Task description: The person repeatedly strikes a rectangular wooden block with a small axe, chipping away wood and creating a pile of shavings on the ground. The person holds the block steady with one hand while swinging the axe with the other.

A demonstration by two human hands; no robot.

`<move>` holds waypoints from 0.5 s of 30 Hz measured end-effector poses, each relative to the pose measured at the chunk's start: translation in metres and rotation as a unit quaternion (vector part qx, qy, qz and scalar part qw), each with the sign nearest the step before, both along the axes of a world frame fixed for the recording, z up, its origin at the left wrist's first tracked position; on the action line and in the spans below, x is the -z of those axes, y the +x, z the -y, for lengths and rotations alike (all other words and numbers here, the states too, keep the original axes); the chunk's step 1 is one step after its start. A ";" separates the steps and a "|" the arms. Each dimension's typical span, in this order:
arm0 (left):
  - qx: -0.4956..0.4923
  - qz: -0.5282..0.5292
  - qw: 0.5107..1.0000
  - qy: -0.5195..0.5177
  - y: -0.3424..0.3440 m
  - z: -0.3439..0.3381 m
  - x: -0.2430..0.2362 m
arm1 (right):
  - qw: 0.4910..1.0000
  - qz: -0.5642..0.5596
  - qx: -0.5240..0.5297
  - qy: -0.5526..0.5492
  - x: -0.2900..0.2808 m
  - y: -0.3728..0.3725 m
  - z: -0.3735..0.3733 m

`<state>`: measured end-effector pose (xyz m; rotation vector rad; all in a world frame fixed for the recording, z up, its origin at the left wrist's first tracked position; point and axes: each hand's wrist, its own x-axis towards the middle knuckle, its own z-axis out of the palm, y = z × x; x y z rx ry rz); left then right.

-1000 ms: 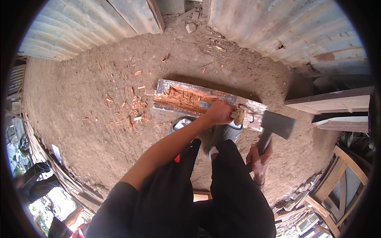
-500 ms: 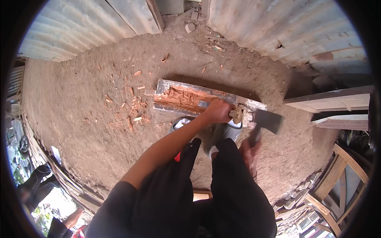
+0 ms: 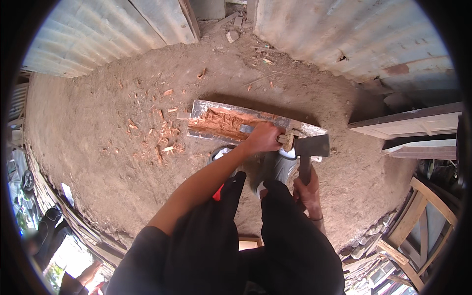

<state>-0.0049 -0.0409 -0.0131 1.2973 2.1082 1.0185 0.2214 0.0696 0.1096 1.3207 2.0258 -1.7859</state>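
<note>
My left hand (image 3: 261,138) is closed on a chisel (image 3: 288,139) with a battered, frayed handle end. Its blade reaches left into the reddish, roughly hollowed channel of a weathered wooden plank (image 3: 307,129) lying on the ground across my shoes. Low on the right, my right hand (image 3: 306,191) grips the handle of an axe (image 3: 311,146), whose broad dark head is beside the chisel's handle end; I cannot tell whether they touch.
Wood chips (image 3: 160,147) litter the dirt left of the plank. Corrugated metal sheets (image 3: 98,34) edge the far side. Panelled boards (image 3: 418,123) stand at right, above a wooden frame (image 3: 436,209). Another person's dark-clothed limbs (image 3: 46,233) show at lower left, beside stacked timber (image 3: 105,248).
The axe head has swung left from beyond the plank's right end to the chisel's handle end, my right hand shifting left with it. My left hand stays closed on the chisel.
</note>
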 end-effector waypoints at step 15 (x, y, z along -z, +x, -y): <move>0.024 -0.028 0.998 -0.044 0.006 0.004 0.009 | 0.998 -0.034 0.051 0.008 -0.010 -0.002 -0.001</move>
